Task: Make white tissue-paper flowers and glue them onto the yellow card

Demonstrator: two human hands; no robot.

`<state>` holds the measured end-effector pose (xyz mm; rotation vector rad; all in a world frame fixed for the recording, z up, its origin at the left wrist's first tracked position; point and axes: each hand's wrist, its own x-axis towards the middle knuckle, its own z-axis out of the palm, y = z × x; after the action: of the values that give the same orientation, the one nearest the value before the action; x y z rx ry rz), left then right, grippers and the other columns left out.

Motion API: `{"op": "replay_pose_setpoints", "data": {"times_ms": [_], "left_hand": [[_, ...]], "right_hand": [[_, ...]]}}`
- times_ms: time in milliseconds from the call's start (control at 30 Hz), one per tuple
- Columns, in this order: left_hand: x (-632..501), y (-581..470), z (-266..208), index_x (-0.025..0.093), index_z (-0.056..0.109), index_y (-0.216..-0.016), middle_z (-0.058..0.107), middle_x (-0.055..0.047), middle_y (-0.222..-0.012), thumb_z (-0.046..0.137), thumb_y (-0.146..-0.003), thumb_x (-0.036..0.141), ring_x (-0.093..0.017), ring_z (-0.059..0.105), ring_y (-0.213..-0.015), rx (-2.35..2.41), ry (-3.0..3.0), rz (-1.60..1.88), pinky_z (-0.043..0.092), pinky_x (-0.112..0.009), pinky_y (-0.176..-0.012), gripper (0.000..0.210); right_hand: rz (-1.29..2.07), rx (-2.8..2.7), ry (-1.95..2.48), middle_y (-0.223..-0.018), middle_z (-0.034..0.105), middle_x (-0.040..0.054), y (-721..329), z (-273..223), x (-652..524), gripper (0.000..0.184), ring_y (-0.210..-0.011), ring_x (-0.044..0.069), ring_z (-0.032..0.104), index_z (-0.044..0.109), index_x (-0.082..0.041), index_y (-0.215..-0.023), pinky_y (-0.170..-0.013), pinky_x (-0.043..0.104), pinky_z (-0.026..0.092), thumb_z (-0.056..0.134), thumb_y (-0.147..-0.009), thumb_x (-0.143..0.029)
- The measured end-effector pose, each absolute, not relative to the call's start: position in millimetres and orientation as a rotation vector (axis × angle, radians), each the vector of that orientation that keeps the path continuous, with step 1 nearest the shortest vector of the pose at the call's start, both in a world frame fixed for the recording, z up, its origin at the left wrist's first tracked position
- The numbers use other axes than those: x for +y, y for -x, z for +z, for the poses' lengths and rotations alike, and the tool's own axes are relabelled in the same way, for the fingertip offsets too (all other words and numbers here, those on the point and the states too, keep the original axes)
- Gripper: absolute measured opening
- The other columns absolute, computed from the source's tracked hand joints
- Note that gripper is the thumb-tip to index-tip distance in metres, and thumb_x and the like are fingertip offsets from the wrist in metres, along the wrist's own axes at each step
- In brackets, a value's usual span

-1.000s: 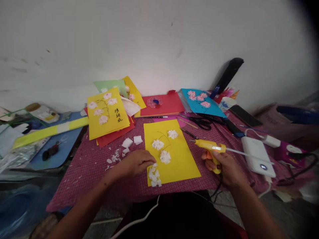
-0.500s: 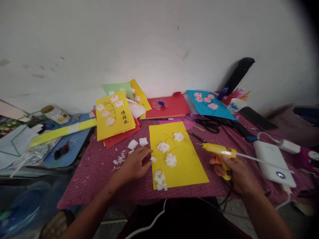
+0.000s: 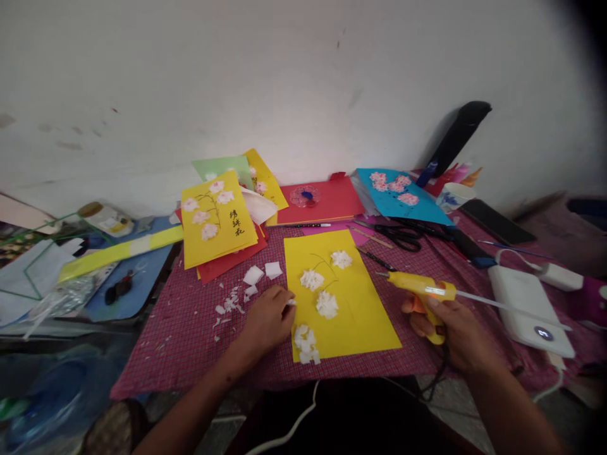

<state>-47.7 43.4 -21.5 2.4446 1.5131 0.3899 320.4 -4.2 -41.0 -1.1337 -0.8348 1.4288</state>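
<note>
Pinching a white paper scrap (image 3: pixel 291 303) in its fingertips, the left hand (image 3: pixel 268 320) sits by the yellow sheet's (image 3: pixel 363 316) nine-o'clock edge; the right hand (image 3: pixel 456 328) wraps a glue gun (image 3: pixel 417 284) at three. A dark stick (image 3: pixel 374 258) crowds its tip at two, scissors (image 3: pixel 402 236) beyond; white squares (image 3: pixel 253 275) and a decorated card (image 3: pixel 208 249) lie toward ten.

You have one glue gun (image 3: pixel 417 282) with one glue stick (image 3: pixel 502 304), and one yellow sheet (image 3: pixel 360 319) bearing three white paper flowers (image 3: pixel 327 304). You have two larger white squares (image 3: pixel 253 275); the small white scraps (image 3: pixel 231 302) are too many to count. Your lettered card (image 3: pixel 199 249) shows five pale flowers (image 3: pixel 201 217) and three characters (image 3: pixel 236 222). You also have one blue card (image 3: pixel 427 212), one cup (image 3: pixel 448 198), one power bank (image 3: pixel 524 309) and one jar (image 3: pixel 107 219).
</note>
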Motion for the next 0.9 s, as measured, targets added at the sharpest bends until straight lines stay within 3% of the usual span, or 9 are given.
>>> {"op": "replay_pose_setpoints", "data": {"times_ms": [367, 900], "left_hand": [[48, 58, -32, 0.017, 0.067, -0.102, 0.072, -0.006, -0.101, 0.052, -0.095, 0.015, -0.021, 0.065, -0.095, 1.450, -2.441, 0.495, 0.052, -0.036, -0.088, 0.016], [45, 66, -35, 0.017, 0.069, -0.098, 0.069, -0.008, -0.101, 0.054, -0.096, 0.018, -0.021, 0.063, -0.093, 1.243, -2.572, 0.505, 0.052, -0.036, -0.086, 0.016]], "right_hand": [[1.492, -0.832, 1.161, -0.056, 0.053, 0.0024, -326, -48, -4, 0.035, -0.049, 0.012, 0.040, 0.073, -0.014, -0.091, -0.046, 0.026, 0.028, 0.059, -0.095, -0.046], [1.504, -0.828, 1.184, -0.052, 0.047, 0.0004, -326, -47, -4, 0.037, -0.049, 0.013, 0.040, 0.072, -0.014, -0.090, -0.045, 0.028, 0.029, 0.060, -0.093, -0.050]]}}
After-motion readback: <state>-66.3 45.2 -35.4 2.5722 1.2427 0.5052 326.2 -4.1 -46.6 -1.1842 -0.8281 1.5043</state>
